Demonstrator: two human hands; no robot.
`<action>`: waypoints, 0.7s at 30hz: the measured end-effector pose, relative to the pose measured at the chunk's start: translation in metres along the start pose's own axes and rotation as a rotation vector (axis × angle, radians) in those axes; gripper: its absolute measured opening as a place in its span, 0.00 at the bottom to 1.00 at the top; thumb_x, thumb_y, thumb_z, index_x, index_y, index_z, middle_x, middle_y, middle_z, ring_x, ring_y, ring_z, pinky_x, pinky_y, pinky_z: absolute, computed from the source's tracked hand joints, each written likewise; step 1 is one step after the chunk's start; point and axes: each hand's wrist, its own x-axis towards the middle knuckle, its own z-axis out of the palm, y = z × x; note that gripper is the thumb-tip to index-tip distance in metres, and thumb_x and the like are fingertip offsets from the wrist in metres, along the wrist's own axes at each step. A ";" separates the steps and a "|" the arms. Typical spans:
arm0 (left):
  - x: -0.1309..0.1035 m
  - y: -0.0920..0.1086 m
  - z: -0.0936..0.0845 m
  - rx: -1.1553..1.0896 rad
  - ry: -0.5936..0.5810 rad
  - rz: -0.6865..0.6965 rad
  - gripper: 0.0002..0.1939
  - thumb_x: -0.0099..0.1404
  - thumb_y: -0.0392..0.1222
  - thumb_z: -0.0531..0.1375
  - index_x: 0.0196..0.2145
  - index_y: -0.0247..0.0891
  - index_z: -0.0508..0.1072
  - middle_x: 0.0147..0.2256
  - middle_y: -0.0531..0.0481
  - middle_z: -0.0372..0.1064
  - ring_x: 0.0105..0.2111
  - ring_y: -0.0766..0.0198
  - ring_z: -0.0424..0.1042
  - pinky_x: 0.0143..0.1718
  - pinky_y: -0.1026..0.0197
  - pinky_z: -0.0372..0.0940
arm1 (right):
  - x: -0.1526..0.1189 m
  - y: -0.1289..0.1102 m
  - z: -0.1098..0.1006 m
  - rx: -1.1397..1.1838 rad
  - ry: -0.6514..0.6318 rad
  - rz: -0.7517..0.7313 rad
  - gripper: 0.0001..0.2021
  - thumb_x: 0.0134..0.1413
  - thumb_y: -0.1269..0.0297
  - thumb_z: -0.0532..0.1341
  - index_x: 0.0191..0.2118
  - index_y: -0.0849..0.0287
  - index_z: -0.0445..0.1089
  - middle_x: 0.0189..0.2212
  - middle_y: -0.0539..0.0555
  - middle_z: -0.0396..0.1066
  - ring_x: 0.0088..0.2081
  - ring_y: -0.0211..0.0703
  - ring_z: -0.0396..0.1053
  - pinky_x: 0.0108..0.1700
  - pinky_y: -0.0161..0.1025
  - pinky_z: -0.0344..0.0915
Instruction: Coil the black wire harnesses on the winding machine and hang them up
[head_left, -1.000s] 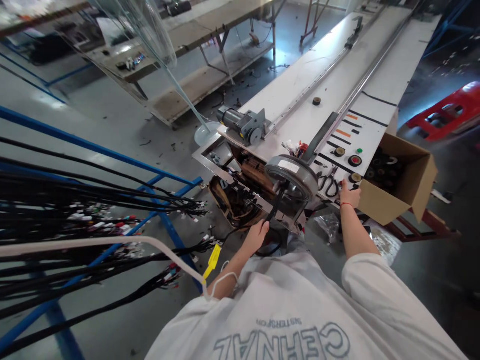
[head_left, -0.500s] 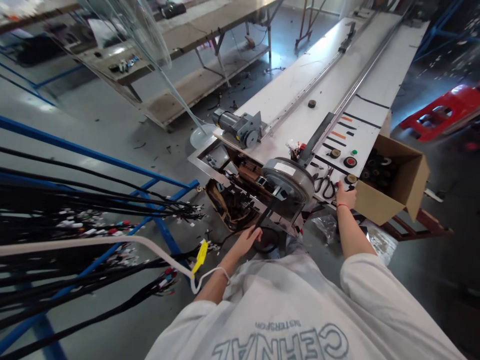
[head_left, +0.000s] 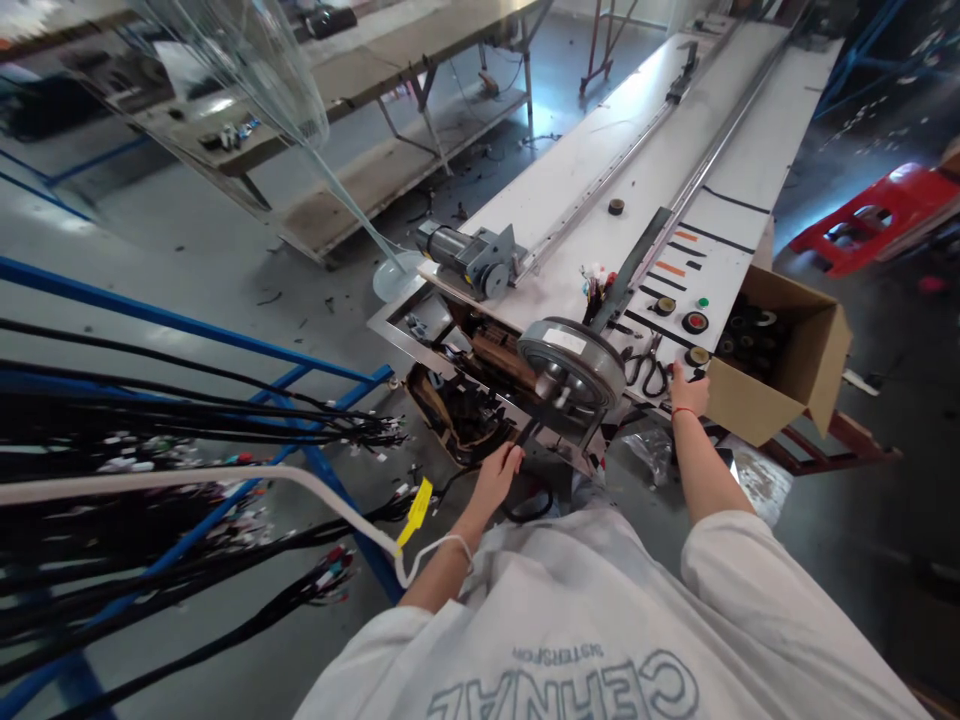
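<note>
My left hand is low in front of the machine end and grips a black cable that runs up to the round grey wheel. My right hand rests on the near edge of the long white bench, beside black scissors and a tape roll. Whether its fingers hold anything is hidden. A small bundle of coloured wires stands just behind the wheel.
An open cardboard box with tape rolls hangs at the bench's right side. A grey motor sits at the left. Black wire harnesses hang over a blue rack at my left. A red stool stands far right.
My left hand moved down and slightly left along the black cable, then came back up a little. My right hand stayed on the bench edge. The view shifted slightly.
</note>
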 end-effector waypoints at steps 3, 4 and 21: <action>0.010 0.004 0.004 -0.009 -0.011 0.029 0.25 0.65 0.63 0.48 0.27 0.39 0.66 0.20 0.54 0.59 0.25 0.64 0.61 0.31 0.62 0.57 | 0.001 0.001 0.002 0.006 0.014 -0.005 0.37 0.53 0.38 0.61 0.56 0.66 0.64 0.50 0.72 0.69 0.53 0.64 0.68 0.54 0.52 0.64; 0.014 0.005 0.007 -0.020 -0.012 0.038 0.25 0.65 0.63 0.49 0.26 0.39 0.66 0.20 0.55 0.58 0.24 0.65 0.60 0.30 0.62 0.57 | 0.002 0.002 0.003 0.009 0.016 -0.010 0.37 0.52 0.38 0.61 0.56 0.66 0.64 0.51 0.72 0.69 0.53 0.64 0.68 0.54 0.52 0.64; 0.038 0.001 0.012 -0.461 -0.552 -0.291 0.25 0.55 0.64 0.63 0.29 0.35 0.70 0.20 0.54 0.61 0.20 0.69 0.62 0.22 0.65 0.59 | -0.002 -0.002 0.000 -0.005 0.000 0.002 0.35 0.58 0.37 0.55 0.55 0.67 0.63 0.50 0.72 0.69 0.53 0.64 0.68 0.54 0.54 0.63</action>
